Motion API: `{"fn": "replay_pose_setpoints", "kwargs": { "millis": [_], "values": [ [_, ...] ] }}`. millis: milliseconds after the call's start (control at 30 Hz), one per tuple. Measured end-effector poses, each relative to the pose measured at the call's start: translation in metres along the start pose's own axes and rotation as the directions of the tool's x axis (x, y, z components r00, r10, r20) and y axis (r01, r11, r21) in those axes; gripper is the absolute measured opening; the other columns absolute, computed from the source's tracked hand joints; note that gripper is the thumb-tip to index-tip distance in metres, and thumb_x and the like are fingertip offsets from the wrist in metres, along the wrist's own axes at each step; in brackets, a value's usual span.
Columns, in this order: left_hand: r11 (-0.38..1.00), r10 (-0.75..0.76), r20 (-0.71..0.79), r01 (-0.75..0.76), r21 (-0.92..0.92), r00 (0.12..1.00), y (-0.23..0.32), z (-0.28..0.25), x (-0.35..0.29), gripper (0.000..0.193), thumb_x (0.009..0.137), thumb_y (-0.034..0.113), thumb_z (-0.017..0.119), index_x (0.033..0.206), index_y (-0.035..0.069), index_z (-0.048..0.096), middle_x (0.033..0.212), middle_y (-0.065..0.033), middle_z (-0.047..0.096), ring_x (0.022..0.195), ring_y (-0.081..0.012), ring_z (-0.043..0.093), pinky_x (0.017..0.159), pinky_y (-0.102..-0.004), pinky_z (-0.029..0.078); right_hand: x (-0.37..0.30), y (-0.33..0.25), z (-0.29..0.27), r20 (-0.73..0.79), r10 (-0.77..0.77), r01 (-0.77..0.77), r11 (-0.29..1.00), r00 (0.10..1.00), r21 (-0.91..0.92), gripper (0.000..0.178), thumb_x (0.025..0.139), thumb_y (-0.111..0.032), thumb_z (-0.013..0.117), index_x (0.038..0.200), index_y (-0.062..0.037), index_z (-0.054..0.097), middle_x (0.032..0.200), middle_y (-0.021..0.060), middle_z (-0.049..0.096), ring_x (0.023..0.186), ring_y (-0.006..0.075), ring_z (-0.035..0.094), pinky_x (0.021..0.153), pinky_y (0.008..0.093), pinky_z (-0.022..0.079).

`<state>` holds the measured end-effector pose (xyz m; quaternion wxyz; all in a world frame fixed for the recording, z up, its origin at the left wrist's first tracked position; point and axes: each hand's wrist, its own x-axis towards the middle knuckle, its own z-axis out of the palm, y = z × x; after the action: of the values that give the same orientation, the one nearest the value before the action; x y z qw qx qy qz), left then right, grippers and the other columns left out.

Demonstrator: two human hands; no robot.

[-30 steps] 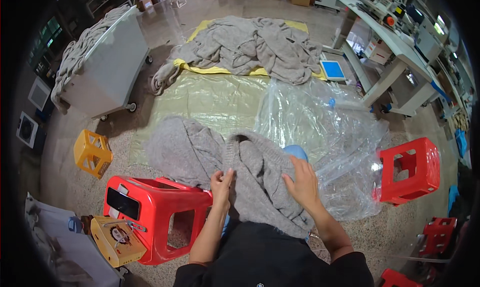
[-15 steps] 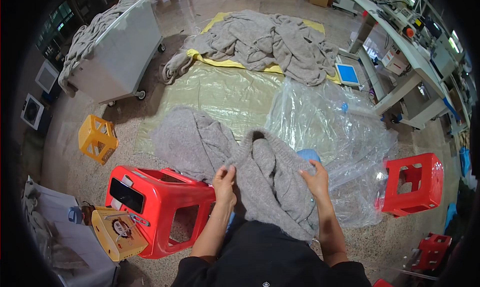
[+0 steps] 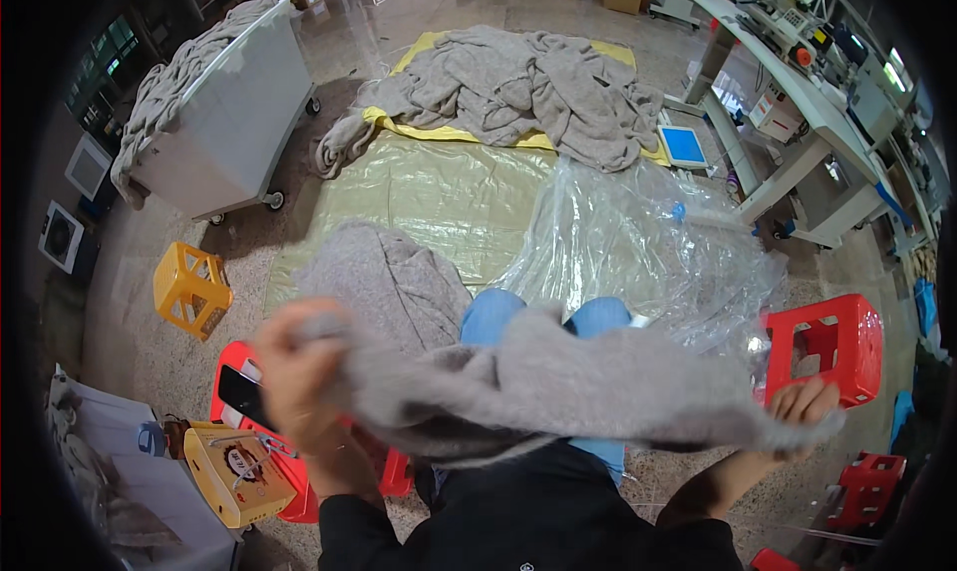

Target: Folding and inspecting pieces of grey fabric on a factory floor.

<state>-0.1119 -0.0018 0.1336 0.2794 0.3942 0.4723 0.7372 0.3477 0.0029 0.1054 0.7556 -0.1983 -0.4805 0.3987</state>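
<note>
On the far left stood a white cart (image 3: 234, 123) draped with grey cloth, and nearer you a yellow stool (image 3: 189, 290). Below it sat a yellow box (image 3: 237, 471), touching a red stool (image 3: 261, 427) with a dark phone (image 3: 239, 394) on top. Your left hand (image 3: 297, 377) was closed in a fist on one end of the grey blanket (image 3: 528, 387), blurred by motion. The blanket stretched across in front of you, over your knees, with another fold of it lying on the greenish sheet (image 3: 439, 197) beyond. A pile of grey blankets (image 3: 518, 88) lay farther back on a yellow sheet. Clear plastic (image 3: 648, 247) spread to the right. Your right hand (image 3: 802, 412) pinched the blanket's other end, fingers curled, beside a second red stool (image 3: 827, 342).
</note>
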Motion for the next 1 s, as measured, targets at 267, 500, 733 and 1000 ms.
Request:
{"fn": "replay_pose_setpoints", "kwargs": {
  "millis": [267,500,733,1000],
  "values": [
    [0.608,-0.746,0.345,0.794,0.005,0.569,-0.133,0.058,-0.077,0.015,0.076,-0.009,0.063,0.089,-0.002,0.064,0.085,-0.0032,0.064,0.074,-0.0083,0.059,0.07,-0.0203,0.048,-0.045,0.1,0.101,0.481,0.648,-0.234,0.708,0.591,-0.666,0.015,0.077,-0.01,0.068,0.089,-0.0005,0.066,0.097,0.0123,0.062,0.09,0.0234,0.06,0.08,0.0324,0.046],
    [0.622,-0.703,0.364,0.777,-0.101,0.61,-0.14,0.043,-0.093,0.017,0.076,-0.009,0.062,0.091,-0.001,0.063,0.084,-0.0031,0.064,0.073,-0.008,0.06,0.068,-0.0206,0.049,-0.063,0.164,0.111,0.478,0.677,-0.345,0.714,0.559,-0.609,0.021,0.078,-0.013,0.069,0.094,0.0,0.063,0.093,0.0102,0.062,0.087,0.025,0.061,0.079,0.0319,0.047],
    [0.745,-0.661,0.209,0.664,0.067,0.721,-0.161,0.05,-0.105,0.018,0.072,-0.01,0.06,0.087,0.0,0.062,0.079,-0.0011,0.061,0.063,-0.0051,0.053,0.055,-0.0181,0.042,-0.075,0.167,0.123,0.419,0.656,-0.342,0.716,0.628,-0.608,0.015,0.076,-0.004,0.068,0.09,0.0019,0.064,0.085,0.0109,0.062,0.078,0.0215,0.061,0.07,0.0293,0.047],
    [0.85,-0.489,-0.103,0.5,0.167,0.866,-0.192,0.049,-0.111,0.012,0.073,-0.006,0.059,0.084,-0.001,0.061,0.078,0.0003,0.06,0.071,-0.0077,0.053,0.068,-0.0212,0.043,-0.095,0.169,0.142,0.539,0.61,-0.271,0.77,0.581,-0.578,0.016,0.076,-0.002,0.065,0.092,-0.0021,0.064,0.081,0.0126,0.058,0.075,0.0281,0.06,0.062,0.0323,0.047]
  ]
}}
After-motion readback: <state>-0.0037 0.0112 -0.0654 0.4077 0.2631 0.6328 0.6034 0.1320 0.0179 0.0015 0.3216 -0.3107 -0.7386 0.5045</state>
